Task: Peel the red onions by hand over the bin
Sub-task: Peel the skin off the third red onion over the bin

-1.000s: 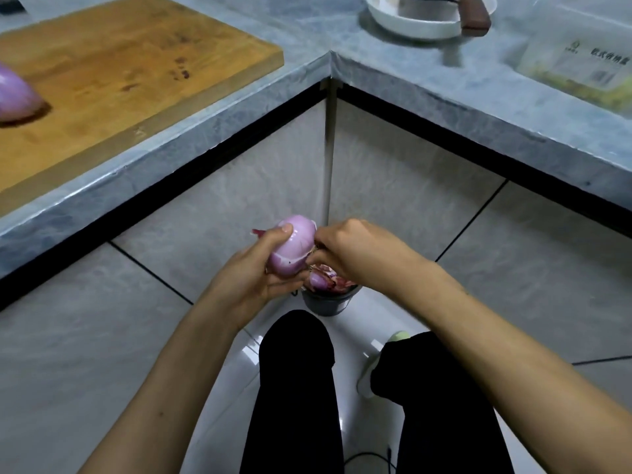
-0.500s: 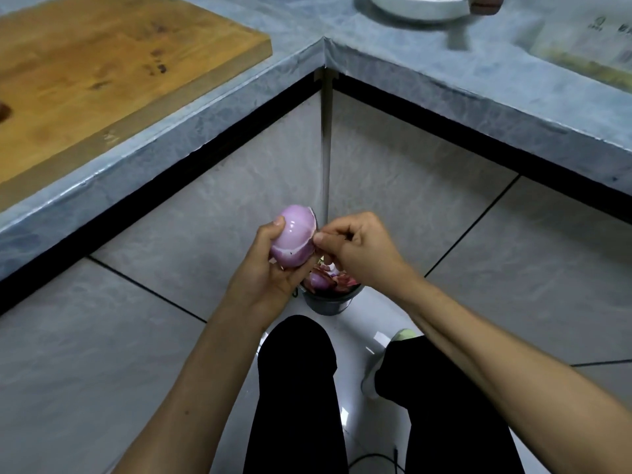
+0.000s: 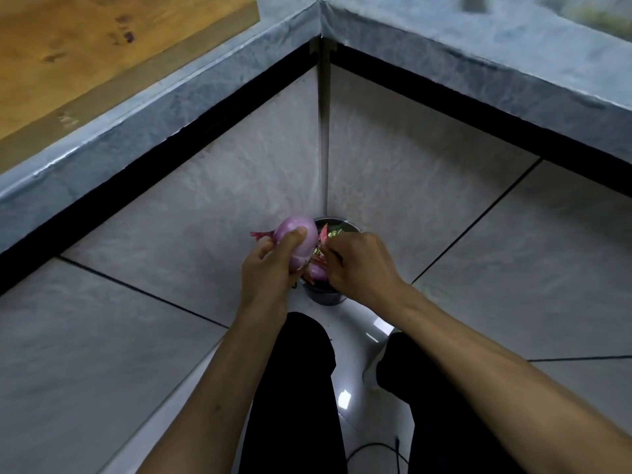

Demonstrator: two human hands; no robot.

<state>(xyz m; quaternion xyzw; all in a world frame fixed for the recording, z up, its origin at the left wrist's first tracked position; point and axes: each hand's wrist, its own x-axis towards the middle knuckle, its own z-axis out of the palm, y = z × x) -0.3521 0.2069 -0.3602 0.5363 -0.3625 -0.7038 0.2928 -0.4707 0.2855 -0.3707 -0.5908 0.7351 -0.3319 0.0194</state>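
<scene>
My left hand (image 3: 270, 268) gripped red onion (image 3: 298, 241) above bin (image 3: 325, 297); my right hand (image 3: 359, 265) fingers curled, pinching peel (image 3: 323, 234).

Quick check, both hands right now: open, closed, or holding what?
Left hand: grips the red onion above the bin.
Right hand: fingers curled at the onion's side; whether they pinch peel cannot be told.

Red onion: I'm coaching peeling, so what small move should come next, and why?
Probably let the right hand drop its peel scrap into the bin directly below. The left hand grips the red onion, skin still trailing at its left end.
</scene>
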